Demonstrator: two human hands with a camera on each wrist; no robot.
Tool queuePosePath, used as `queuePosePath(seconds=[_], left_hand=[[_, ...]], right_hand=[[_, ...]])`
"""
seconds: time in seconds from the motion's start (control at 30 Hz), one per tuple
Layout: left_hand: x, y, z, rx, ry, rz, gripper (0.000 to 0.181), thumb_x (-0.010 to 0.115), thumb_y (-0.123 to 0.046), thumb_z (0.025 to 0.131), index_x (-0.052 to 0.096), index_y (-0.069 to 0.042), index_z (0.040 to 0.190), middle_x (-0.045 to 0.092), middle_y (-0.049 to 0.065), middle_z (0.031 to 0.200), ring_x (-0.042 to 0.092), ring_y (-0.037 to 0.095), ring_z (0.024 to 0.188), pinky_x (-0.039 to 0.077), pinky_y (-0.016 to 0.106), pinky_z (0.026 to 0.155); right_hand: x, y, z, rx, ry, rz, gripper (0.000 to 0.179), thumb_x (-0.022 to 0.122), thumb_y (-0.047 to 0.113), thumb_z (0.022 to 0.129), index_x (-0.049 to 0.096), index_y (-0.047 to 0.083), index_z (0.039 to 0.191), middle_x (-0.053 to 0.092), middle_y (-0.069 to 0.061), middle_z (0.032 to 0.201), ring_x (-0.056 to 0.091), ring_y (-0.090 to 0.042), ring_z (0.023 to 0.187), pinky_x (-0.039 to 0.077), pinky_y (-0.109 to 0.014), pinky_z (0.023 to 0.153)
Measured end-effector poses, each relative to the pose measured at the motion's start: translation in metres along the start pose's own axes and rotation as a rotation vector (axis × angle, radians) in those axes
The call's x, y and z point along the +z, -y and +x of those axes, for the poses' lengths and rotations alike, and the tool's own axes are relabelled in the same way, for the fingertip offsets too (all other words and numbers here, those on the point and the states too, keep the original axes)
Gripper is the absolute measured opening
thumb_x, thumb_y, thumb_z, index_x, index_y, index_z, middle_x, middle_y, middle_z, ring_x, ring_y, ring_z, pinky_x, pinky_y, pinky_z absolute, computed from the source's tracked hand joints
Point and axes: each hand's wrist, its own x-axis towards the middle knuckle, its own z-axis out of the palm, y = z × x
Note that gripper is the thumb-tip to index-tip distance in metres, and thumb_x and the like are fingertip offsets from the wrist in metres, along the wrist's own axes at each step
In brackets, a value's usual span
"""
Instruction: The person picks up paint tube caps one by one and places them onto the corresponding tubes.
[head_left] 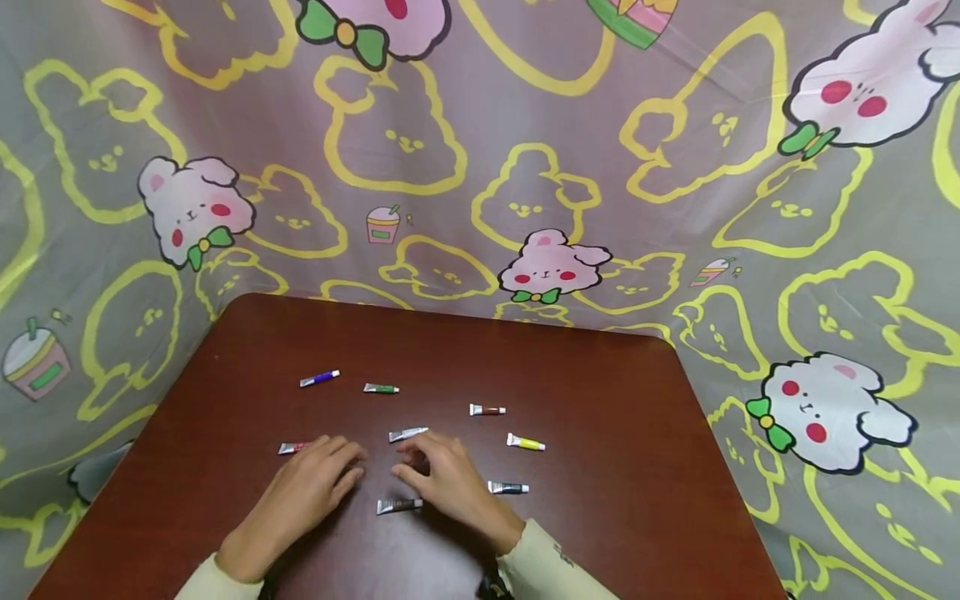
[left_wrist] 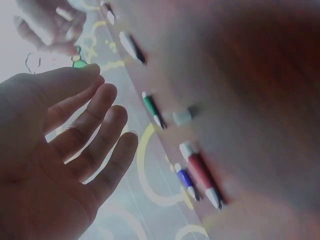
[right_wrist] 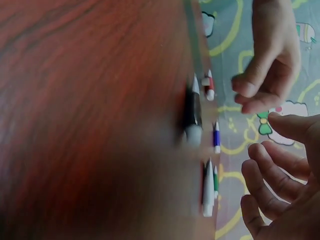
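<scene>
Both hands hover over the table with relaxed, slightly bent fingers and hold nothing. My left hand (head_left: pixel 307 487) is beside a red paint tube (head_left: pixel 295 447) and hides part of it. My right hand (head_left: pixel 446 479) is between a white-labelled tube (head_left: pixel 407 434) and a black tube (head_left: pixel 398 506), its fingertips close to the white-labelled one. In the left wrist view, the left palm (left_wrist: pixel 60 150) shows with its fingers spread, well apart from the red tube (left_wrist: pixel 202 172). In the right wrist view, the right hand's fingers (right_wrist: pixel 275 185) are loosely bent, near the black tube (right_wrist: pixel 193 112).
Further back lie a blue tube (head_left: pixel 320 378), a green tube (head_left: pixel 381 388) and a brown tube (head_left: pixel 487 410). To the right are a yellow tube (head_left: pixel 526 442) and a dark teal tube (head_left: pixel 508 487). A patterned curtain (head_left: pixel 450 167) borders the brown table (head_left: pixel 615 383). A blurred pale piece (left_wrist: pixel 182 117) shows.
</scene>
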Motion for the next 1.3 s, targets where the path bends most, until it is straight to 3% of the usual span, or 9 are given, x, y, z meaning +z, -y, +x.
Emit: queuePosePath(seconds=[0.13,0.37,0.57,0.9,1.3], left_hand=[[-0.007,0.008,0.002,-0.023,-0.023,0.001,0.027,0.092,-0.01,0.083,0.076,-0.018,0.103,0.073,-0.007,0.095,0.066,0.017,0.086,0.057,0.042,0.075],[-0.017,0.019,0.003,-0.081,-0.005,0.01,0.025,0.09,-0.009,0.085,0.076,-0.016,0.106,0.073,-0.003,0.097,0.068,0.02,0.088,0.058,0.044,0.076],[-0.027,0.029,0.006,-0.144,0.015,0.002,0.021,0.087,-0.007,0.088,0.076,-0.014,0.104,0.074,0.0,0.096,0.068,0.021,0.087,0.058,0.046,0.074],[-0.033,0.052,0.021,-0.133,0.011,0.02,0.018,0.083,-0.002,0.09,0.076,-0.008,0.106,0.073,0.006,0.096,0.069,0.029,0.088,0.059,0.05,0.075],[-0.039,0.074,0.025,-0.17,0.032,0.026,0.019,0.08,0.002,0.09,0.076,-0.005,0.107,0.073,0.01,0.096,0.068,0.035,0.088,0.057,0.054,0.075]], right_hand=[[0.009,0.003,0.005,-0.055,0.011,-0.03,0.028,0.09,0.02,0.09,0.08,0.008,0.113,0.077,0.002,0.093,0.07,-0.008,0.087,0.054,-0.02,0.083],[0.027,0.012,0.013,-0.026,0.058,-0.104,0.029,0.091,0.027,0.089,0.082,0.011,0.112,0.077,0.006,0.092,0.07,-0.005,0.084,0.054,-0.02,0.082],[0.044,0.024,0.024,-0.055,0.082,-0.223,0.032,0.09,0.036,0.09,0.082,0.015,0.113,0.075,0.009,0.091,0.066,-0.002,0.082,0.052,-0.019,0.082],[0.063,0.028,0.036,-0.048,0.086,-0.297,0.03,0.088,0.042,0.09,0.082,0.02,0.109,0.072,0.012,0.089,0.065,-0.001,0.082,0.047,-0.018,0.077],[0.079,0.032,0.048,-0.07,0.097,-0.345,0.029,0.089,0.045,0.089,0.083,0.021,0.105,0.072,0.012,0.087,0.064,-0.001,0.077,0.046,-0.016,0.071]])
